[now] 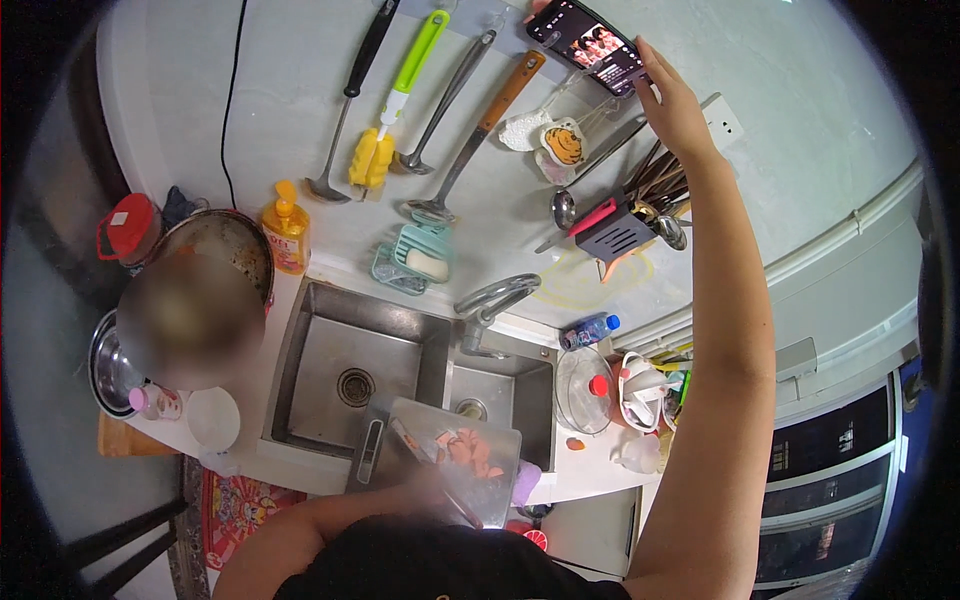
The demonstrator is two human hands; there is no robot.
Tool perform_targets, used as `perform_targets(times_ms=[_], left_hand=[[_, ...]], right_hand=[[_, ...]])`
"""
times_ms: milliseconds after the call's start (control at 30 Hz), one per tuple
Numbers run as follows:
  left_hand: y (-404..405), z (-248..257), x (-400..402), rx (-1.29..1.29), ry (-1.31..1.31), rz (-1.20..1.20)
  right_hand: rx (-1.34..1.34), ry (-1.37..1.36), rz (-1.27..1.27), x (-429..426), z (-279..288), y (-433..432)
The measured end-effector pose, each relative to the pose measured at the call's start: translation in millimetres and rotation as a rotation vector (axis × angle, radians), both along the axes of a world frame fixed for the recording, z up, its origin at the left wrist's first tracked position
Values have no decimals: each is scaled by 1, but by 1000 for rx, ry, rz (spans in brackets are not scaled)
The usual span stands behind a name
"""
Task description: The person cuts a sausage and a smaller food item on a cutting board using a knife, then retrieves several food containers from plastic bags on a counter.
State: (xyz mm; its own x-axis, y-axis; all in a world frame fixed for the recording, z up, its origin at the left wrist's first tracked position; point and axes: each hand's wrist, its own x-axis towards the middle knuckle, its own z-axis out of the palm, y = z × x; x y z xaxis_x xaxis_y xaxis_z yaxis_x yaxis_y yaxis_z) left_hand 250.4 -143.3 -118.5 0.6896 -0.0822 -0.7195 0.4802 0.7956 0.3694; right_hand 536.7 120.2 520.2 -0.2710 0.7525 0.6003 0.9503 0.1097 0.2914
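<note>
My right hand (pixel 671 105) is raised at the top right, its fingers around the near end of a black smartphone (pixel 592 49) with a lit screen, in front of the wall. At the phone's far end a small pinkish shape shows, unclear. My left hand (pixel 427 487) is blurred, low in the middle, over the near left part of a translucent cutting board (pixel 499 450); its grip is hidden. Several pieces of pinkish-orange food (pixel 469 450) lie on the board. A slim tool, perhaps a knife (pixel 465 506), runs beside the hand.
A two-basin steel sink (pixel 360 345) with a faucet (pixel 495 296) lies beyond the board. At left stand a soap bottle (pixel 286 232), a pan (pixel 217 232) and a steel bowl (pixel 112 367). A glass lid (pixel 581 390) is at right; a utensil holder (pixel 615 232) and ladles hang above.
</note>
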Motion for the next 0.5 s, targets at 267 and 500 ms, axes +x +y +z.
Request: perform_targets(times_ms=[267,500], left_hand=[[-2,17,6,36,86,31],[-8,-4,7,-4,45,99]], right_hand=[[92,-56,-98,-1,-4,-5],[138,-31,-81,-2,-8,2]])
